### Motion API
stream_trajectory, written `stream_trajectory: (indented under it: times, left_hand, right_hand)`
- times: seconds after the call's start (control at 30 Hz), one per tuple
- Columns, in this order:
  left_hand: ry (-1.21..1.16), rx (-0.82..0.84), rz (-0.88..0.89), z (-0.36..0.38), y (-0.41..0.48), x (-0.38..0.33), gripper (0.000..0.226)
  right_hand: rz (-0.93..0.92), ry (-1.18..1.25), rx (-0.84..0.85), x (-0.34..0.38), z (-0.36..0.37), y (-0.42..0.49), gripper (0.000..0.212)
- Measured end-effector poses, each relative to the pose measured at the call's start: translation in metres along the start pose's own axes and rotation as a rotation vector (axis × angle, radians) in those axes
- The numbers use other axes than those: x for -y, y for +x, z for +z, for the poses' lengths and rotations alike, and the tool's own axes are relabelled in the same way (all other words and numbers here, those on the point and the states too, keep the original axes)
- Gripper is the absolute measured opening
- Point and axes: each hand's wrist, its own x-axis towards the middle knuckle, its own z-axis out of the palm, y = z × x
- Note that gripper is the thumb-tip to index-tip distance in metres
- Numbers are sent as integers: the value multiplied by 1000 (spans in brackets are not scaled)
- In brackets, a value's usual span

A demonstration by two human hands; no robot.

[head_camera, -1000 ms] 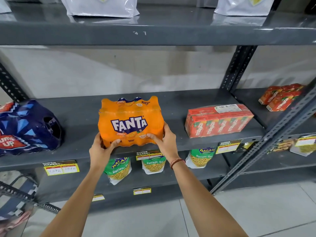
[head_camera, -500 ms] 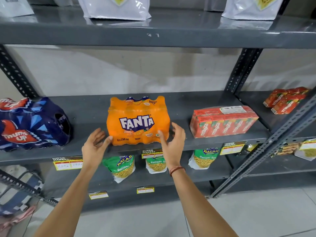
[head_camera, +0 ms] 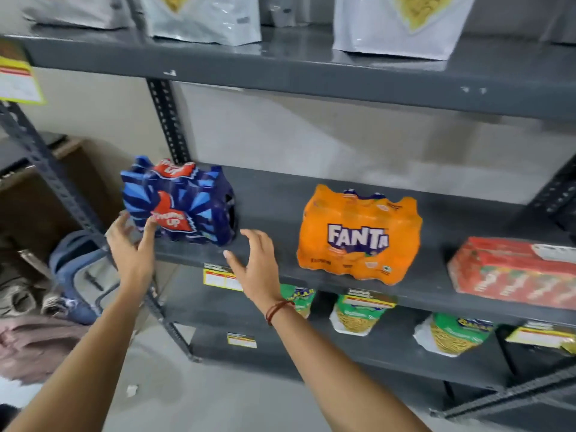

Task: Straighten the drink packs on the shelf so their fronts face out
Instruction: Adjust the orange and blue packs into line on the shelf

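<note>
A blue Thums Up pack stands at the left end of the grey middle shelf, turned at an angle. My left hand is open at its lower left corner, fingertips touching or nearly touching the wrap. My right hand is open just below and right of the pack, apart from it. The orange Fanta pack stands alone mid-shelf with its logo facing out. A red Maaza carton pack lies at the right.
White pouches stand on the top shelf. Green snack bags and yellow price tags line the lower shelf. A slotted upright post stands left of the blue pack, with a backpack and cloth on the floor behind it.
Both hands let go of the Fanta pack and moved left to the Thums Up pack. The view swung left and tilted.
</note>
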Motion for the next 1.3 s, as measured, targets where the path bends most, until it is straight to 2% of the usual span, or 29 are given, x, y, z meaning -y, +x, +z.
stream_trajectory:
  times: [0.13,0.2,0.27,0.37,0.57,0.9,1.3]
  left_hand:
    - [-53,148,-195,-8,39,13,96]
    - [-114,242,-264,-7,51,14,111]
    - [-171,325,-278,-6,61,14,114]
    - [-155,359,-251,-5,70,17,102]
    - [-91,283,-254,-3,68,23,87]
    - [-100,263,-223,1,37,18,85]
    - [-125,263,-206,5,18,9,84]
  right_hand:
    - [224,109,98,11,38,29,85]
    - [256,135,112,12,49,42,91]
    - [263,146,130,14,56,52,93]
    - [264,152,104,15,63,58,85]
    - [259,138,35,13,63,57,66]
    - [253,154,-30,5,50,31,59]
    - [240,120,28,1,32,29,59]
